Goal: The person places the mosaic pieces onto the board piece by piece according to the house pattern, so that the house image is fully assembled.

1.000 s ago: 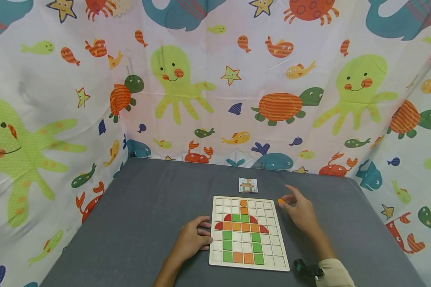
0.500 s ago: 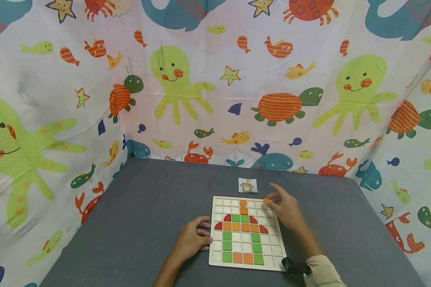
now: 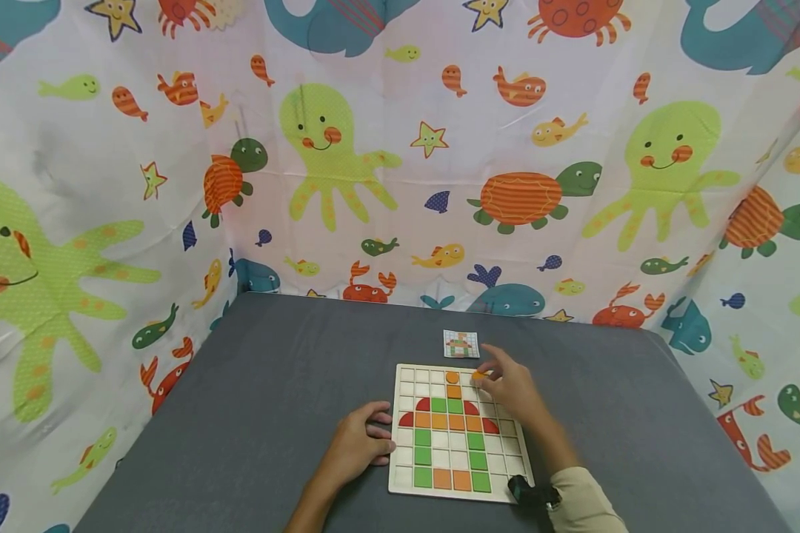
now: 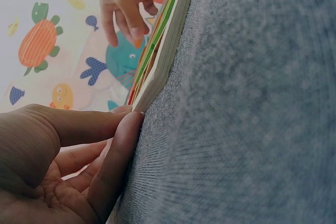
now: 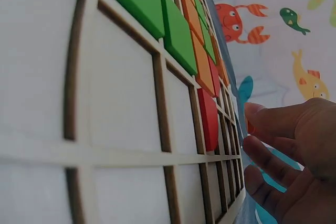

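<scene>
A pale wooden grid board (image 3: 405, 453) lies on the dark cloth, with green and orange squares, red rounded pieces and one orange disc set in its cells. At its left edge is my left hand (image 3: 355, 444); in the left wrist view, thumb and index finger pinch the board's corner. My right hand (image 3: 515, 391) is over the board's far right part, pinching a small orange piece (image 3: 480, 375) between thumb and fingers, just right of the orange disc (image 3: 452, 377). In the right wrist view the fingertips mostly hide that orange piece (image 5: 249, 125).
A small printed card (image 3: 461, 343) with a coloured grid pattern lies just beyond the board. Dark grey cloth (image 3: 273, 385) covers the table. A curtain (image 3: 400, 185) printed with sea animals hangs behind and at both sides.
My right hand has moved left with the orange piece, from beside the board's right edge to over its far rows. My left hand has stayed at the board's edge.
</scene>
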### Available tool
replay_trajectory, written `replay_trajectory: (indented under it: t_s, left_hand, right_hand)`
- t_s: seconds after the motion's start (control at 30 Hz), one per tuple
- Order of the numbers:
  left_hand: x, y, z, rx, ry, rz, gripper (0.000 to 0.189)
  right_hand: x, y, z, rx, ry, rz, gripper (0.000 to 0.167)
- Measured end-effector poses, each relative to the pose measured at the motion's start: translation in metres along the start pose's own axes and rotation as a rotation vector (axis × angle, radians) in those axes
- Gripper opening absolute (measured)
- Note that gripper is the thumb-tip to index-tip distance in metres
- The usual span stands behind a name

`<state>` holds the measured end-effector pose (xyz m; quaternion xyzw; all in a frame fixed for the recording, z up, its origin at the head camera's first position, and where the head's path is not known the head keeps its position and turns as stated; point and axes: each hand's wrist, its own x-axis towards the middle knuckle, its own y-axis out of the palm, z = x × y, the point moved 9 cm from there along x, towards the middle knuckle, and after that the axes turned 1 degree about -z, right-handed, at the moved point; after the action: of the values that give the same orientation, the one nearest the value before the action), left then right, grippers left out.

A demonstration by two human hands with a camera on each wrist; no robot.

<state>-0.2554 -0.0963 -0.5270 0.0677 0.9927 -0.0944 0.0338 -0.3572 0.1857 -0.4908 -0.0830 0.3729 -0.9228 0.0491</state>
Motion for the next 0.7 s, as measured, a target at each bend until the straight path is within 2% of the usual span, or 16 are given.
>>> replay_trajectory:
  t_s: [0.33,0.7]
  left_hand:
    - [0.000,-0.002,-0.001,0.003,-0.003,-0.005,0.066]
    - [0.000,-0.003,-0.001,-0.009,0.004,-0.002,0.066]
  right_hand:
    - [0.002,0.012,0.009,-0.007,-0.001,0.012,0.070]
    - [0.007,0.019,0.007,-0.019,0.008,0.027,0.068]
